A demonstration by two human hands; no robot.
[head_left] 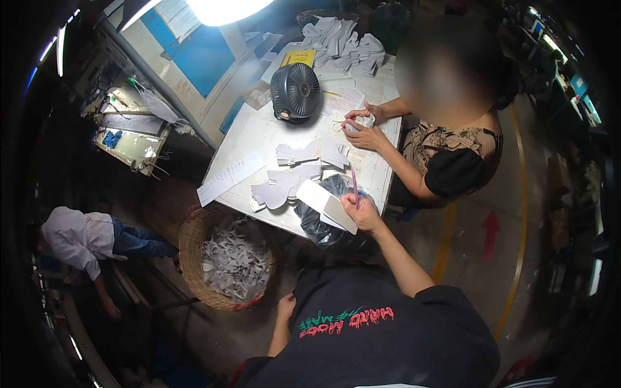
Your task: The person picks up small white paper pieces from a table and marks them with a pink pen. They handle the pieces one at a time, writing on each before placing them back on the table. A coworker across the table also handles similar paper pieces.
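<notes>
My right hand [363, 213] is closed around a purple pen [355, 182] that points up and away from me. Its fingers touch a grey-white cut card piece [339, 213], which overlaps a longer white card piece [312, 193]. Both lie over a black plastic bag [312, 223] at the table's near corner. Just beyond are loose stacks of curved pale cut pieces [281, 185]. Down by the edge of my black shirt hangs my left hand [286, 305], its fingers mostly hidden.
On the white table [242, 152] stand a dark fan [295, 92], a paper strip [231, 180] and heaped cut pieces [339, 42]. A co-worker [453, 142] sits at the right, handling a small pale piece. A wicker basket [191, 258] of scraps stands left; another person [81, 236] bends beyond.
</notes>
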